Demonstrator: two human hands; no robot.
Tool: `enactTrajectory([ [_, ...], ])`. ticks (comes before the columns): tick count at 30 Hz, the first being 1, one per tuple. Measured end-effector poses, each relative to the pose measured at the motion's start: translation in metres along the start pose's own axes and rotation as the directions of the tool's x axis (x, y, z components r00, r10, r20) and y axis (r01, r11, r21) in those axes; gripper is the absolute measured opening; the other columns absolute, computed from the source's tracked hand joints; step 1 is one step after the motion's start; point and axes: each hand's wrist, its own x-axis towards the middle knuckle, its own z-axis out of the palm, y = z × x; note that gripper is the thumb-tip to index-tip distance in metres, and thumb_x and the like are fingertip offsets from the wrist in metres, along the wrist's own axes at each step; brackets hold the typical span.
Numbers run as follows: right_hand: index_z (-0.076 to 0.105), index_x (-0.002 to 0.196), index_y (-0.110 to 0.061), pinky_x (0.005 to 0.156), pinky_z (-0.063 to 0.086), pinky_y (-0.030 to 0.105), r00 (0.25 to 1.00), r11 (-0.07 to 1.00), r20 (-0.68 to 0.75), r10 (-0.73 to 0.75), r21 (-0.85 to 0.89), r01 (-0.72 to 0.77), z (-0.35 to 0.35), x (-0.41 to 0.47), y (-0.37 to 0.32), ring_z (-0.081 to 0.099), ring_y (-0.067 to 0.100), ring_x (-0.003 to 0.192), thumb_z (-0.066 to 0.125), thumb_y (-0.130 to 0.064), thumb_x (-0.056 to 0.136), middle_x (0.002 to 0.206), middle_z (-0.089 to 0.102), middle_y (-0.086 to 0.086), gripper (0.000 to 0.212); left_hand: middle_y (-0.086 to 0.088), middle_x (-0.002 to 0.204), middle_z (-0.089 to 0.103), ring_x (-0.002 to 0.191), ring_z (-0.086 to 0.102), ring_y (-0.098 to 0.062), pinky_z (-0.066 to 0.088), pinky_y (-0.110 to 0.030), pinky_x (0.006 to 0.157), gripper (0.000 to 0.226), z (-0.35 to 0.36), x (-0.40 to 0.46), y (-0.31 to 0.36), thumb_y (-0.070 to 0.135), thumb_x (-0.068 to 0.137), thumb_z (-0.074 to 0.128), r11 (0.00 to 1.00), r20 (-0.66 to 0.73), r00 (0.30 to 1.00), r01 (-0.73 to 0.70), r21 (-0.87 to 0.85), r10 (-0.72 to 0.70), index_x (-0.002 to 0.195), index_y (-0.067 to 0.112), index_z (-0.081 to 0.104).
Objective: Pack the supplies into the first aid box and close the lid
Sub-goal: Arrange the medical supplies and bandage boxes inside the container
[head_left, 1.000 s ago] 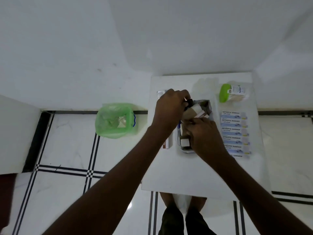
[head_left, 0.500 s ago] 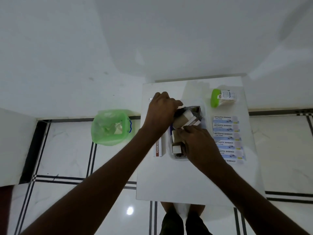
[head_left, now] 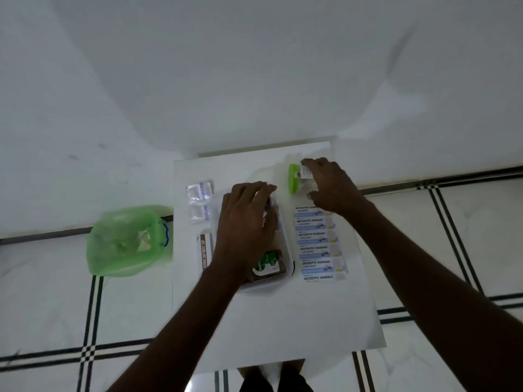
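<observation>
Now R hand (head_left: 332,186), fingers spread, just reaching green-capped bottle (head_left: 295,178) at table's (head_left: 283,321) 1 o'clock; grip not closed. L hand (head_left: 244,222) flat over box (head_left: 283,267) at centre, holding nothing I can see. Advice: pinch bottle body, lift clear of bandages (head_left: 319,241), lay beside Dettol.

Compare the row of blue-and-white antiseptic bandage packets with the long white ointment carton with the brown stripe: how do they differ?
The antiseptic bandage packets are several flat blue-and-white strips lined up right of the clear plastic box; the ointment carton is one long white carton, brown-striped, left of it. The packets' print reads across; the carton's runs lengthwise. Both lie flat on the white table, unpacked.
</observation>
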Motion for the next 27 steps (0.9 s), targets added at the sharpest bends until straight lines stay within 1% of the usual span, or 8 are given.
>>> enactTrajectory([
  [5, 0.052, 0.129, -0.011, 0.082, 0.048, 0.04, 0.977, 0.999, -0.212, -0.029, 0.018, 0.033, -0.012, 0.003, -0.006, 0.056, 0.039, 0.099, 0.074, -0.014, 0.071, 0.11, 0.058, 0.02, 0.063, -0.008, 0.136, 0.061, 0.131, 0.05, -0.028, 0.039, -0.044, 0.109, 0.04, -0.001, -0.011, -0.011, 0.026, 0.09, 0.059, 0.999, 0.016, 0.999, 0.033, 0.04, -0.033, 0.129, 0.013, 0.061],
  [9, 0.052, 0.131, -0.015, 0.077, 0.038, 0.031, 0.925, 0.982, -0.357, -0.128, 0.084, 0.168, -0.04, -0.033, -0.047, 0.054, 0.034, 0.1, 0.077, -0.02, 0.071, 0.114, 0.058, 0.015, 0.065, -0.007, 0.13, 0.063, 0.124, 0.053, -0.028, 0.042, -0.042, 0.104, 0.039, -0.021, -0.037, -0.03, 0.011, 0.088, 0.058, 0.977, -0.174, 0.964, 0.211, 0.033, -0.202, 0.127, 0.013, 0.061],
  [12, 0.051, 0.136, -0.015, 0.083, 0.035, 0.026, 0.94, 0.951, -0.232, -0.25, 0.124, 0.283, -0.033, -0.061, -0.088, 0.05, 0.028, 0.109, 0.078, -0.017, 0.072, 0.12, 0.058, 0.01, 0.069, -0.006, 0.122, 0.064, 0.114, 0.056, -0.029, 0.047, -0.042, 0.097, 0.035, -0.024, -0.069, -0.055, 0.012, 0.093, 0.058, 0.892, -0.239, 0.863, 0.45, -0.034, -0.445, 0.128, 0.014, 0.06],
  [15, 0.048, 0.14, -0.015, 0.093, 0.04, 0.031, 0.944, 0.938, -0.094, -0.315, 0.119, 0.325, -0.003, -0.07, -0.109, 0.045, 0.026, 0.116, 0.075, -0.013, 0.075, 0.126, 0.056, 0.008, 0.071, -0.008, 0.122, 0.062, 0.112, 0.058, -0.03, 0.05, -0.042, 0.088, 0.045, -0.014, -0.089, -0.075, 0.029, 0.091, 0.064, 0.797, -0.099, 0.793, 0.604, -0.002, -0.601, 0.134, 0.016, 0.054],
  [18, 0.047, 0.141, -0.014, 0.1, 0.045, 0.039, 0.949, 0.945, -0.046, -0.313, 0.085, 0.316, 0.02, -0.069, -0.114, 0.044, 0.028, 0.12, 0.073, -0.008, 0.075, 0.128, 0.055, 0.009, 0.07, -0.008, 0.126, 0.058, 0.113, 0.058, -0.029, 0.05, -0.04, 0.082, 0.056, -0.001, -0.096, -0.082, 0.035, 0.088, 0.066, 0.769, 0.036, 0.768, 0.638, 0.052, -0.639, 0.138, 0.017, 0.048],
  [21, 0.046, 0.142, -0.009, 0.104, 0.043, 0.044, 0.95, 0.951, -0.044, -0.309, 0.0, 0.31, 0.03, -0.066, -0.116, 0.046, 0.032, 0.122, 0.073, -0.01, 0.077, 0.133, 0.055, 0.013, 0.07, -0.006, 0.123, 0.057, 0.108, 0.06, -0.027, 0.05, -0.039, 0.08, 0.056, 0.004, -0.097, -0.084, 0.032, 0.087, 0.066, 0.762, 0.033, 0.761, 0.647, 0.01, -0.647, 0.137, 0.018, 0.047],
  [24, 0.044, 0.143, -0.007, 0.105, 0.04, 0.045, 0.944, 0.938, -0.023, -0.328, -0.124, 0.323, 0.035, -0.063, -0.119, 0.047, 0.035, 0.122, 0.075, -0.01, 0.075, 0.135, 0.055, 0.015, 0.075, -0.004, 0.119, 0.062, 0.103, 0.064, -0.026, 0.05, -0.037, 0.08, 0.054, -0.002, -0.097, -0.084, 0.03, 0.085, 0.065, 0.749, -0.023, 0.749, 0.66, -0.058, -0.662, 0.135, 0.019, 0.05],
  [27, 0.037, 0.147, -0.007, 0.106, 0.039, 0.043, 0.945, 0.929, 0.006, -0.327, -0.182, 0.322, 0.038, -0.058, -0.119, 0.046, 0.034, 0.125, 0.076, -0.01, 0.075, 0.138, 0.054, 0.015, 0.082, -0.001, 0.115, 0.066, 0.093, 0.067, -0.021, 0.054, -0.035, 0.078, 0.051, -0.026, -0.092, -0.083, 0.029, 0.084, 0.063, 0.754, -0.186, 0.731, 0.632, -0.178, -0.657, 0.134, 0.021, 0.054],
])
